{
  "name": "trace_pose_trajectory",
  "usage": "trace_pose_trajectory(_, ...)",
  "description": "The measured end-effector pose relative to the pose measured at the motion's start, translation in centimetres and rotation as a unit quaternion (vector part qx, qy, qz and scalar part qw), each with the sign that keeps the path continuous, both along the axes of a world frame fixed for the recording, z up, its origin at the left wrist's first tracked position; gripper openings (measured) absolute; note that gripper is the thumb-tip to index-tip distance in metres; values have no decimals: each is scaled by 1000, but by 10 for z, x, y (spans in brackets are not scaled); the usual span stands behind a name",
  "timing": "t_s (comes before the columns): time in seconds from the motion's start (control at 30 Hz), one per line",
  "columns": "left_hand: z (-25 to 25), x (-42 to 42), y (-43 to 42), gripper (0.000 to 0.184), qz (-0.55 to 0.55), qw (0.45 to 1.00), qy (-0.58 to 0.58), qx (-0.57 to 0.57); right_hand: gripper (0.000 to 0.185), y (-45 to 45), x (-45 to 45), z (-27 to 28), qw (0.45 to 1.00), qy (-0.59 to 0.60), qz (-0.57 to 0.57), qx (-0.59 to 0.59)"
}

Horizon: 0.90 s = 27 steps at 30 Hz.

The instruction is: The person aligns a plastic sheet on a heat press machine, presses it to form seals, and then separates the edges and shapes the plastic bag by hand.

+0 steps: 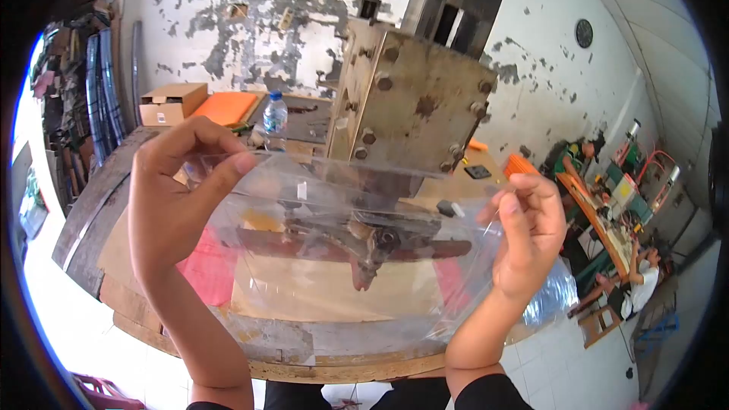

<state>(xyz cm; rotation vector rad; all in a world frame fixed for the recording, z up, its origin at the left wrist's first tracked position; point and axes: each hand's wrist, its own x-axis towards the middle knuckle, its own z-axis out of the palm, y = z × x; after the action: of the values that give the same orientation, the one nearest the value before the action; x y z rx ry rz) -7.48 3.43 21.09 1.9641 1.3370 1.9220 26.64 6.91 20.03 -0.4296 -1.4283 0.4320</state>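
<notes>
A clear plastic sheet [319, 193], creased and see-through, is stretched between my two hands above the worktable; whether it is a single layer or a bag I cannot tell. My left hand [178, 190] pinches its upper left corner between thumb and fingers. At the upper right corner, my right hand [528, 235] grips the plastic with thumb and curled fingers. Through the sheet I see the lower part of a metal press [418, 99], a tan board [334, 288] and red pieces [209, 266] on either side of it.
A water bottle [275, 115], a cardboard box [173, 102] and an orange stack [228, 108] stand at the back left. Shiny clear plastic [553, 292] lies at the table's right edge. Two people [645, 281] sit by a bench [600, 220] at far right.
</notes>
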Motion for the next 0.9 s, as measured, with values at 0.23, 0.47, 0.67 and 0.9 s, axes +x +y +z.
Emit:
trace_pose_trajectory(0.23,1,10,5,15,-15,999,-10,37,26,-9,16,12,998,21,37,-39)
trace_pose_trajectory(0.47,-3,6,8,15,-55,992,-53,104,42,-22,22,18,980,-130,-138,-63)
trace_pose_trajectory(0.67,-2,-8,-3,15,-75,988,-68,115,59,-27,29,18,959,-148,32,-240)
trace_pose_trajectory(0.9,8,-24,-28,29,-55,984,98,-135,68,-27,18,13,975,-140,104,-137)
